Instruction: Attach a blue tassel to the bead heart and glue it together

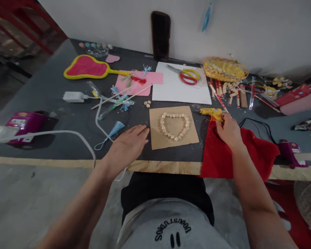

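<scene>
A heart outline of small cream pieces [176,137] lies on a square of brown cardboard [157,138]. Left of the cardboard, my left hand [131,143] rests flat on the dark table, fingers stretched out and holding nothing. On the other side, my right hand [228,129] is wrapped round the handle of a yellow glue gun [211,112], whose nozzle points left. Red cloth [218,159] lies under that hand and hangs over the table's front edge. A few loose cream pieces [147,103] sit above the cardboard's left corner.
Scissors [189,76] lie on a white board [181,93] behind the cardboard. A wicker basket [209,74] and sticks stand back right. A phone [160,36] leans on the wall. Left are a pink paddle [88,67], blue tassel [116,128], white cable [67,132] and purple box [32,122].
</scene>
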A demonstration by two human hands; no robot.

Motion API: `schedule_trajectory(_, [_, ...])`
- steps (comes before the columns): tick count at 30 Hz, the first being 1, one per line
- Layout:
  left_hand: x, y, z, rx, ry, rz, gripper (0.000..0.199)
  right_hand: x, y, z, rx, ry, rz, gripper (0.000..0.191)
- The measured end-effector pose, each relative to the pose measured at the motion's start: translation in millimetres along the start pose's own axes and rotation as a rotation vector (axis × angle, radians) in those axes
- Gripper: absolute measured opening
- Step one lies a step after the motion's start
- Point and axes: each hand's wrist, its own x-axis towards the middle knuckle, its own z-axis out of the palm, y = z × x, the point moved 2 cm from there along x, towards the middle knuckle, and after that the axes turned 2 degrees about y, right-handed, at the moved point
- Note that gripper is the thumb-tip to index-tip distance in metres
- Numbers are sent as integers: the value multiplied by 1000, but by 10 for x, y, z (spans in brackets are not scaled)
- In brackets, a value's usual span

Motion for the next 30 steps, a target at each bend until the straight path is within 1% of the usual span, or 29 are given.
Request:
schedule_trajectory(5, [-54,48,-35,-44,-43,-16,38,-3,5,-31,-7,-25,0,29])
schedule_trajectory(10, [-54,95,1,-100,-65,-15,37,-7,18,-94,-25,-71,-8,35])
schedule_trajectory(15, [-10,58,22,-137,-128,-48,37,22,30,-122,-49,-87,-6,34])
schedule_trajectory(18, [-75,28,-21,-125,-126,-69,39,47,21,-119,-60,-92,17,33])
schedule_trajectory(22, [-316,-19,-82,-90,-51,-45,39,64,0,-116,-43,-99,95,31])
schedule_trajectory(25, [-503,-81,-140,-91,96,-24,36,58,-1,-118,-17,-100,149,31])
schedule_trajectory(28, [-613,-137,-199,-71,201,-7,33,48,28,-134,26,-53,169,31])
schedule_trajectory(30, [-645,-149,-218,-40,227,-3,32,43,67,-153,84,-17,202,31])
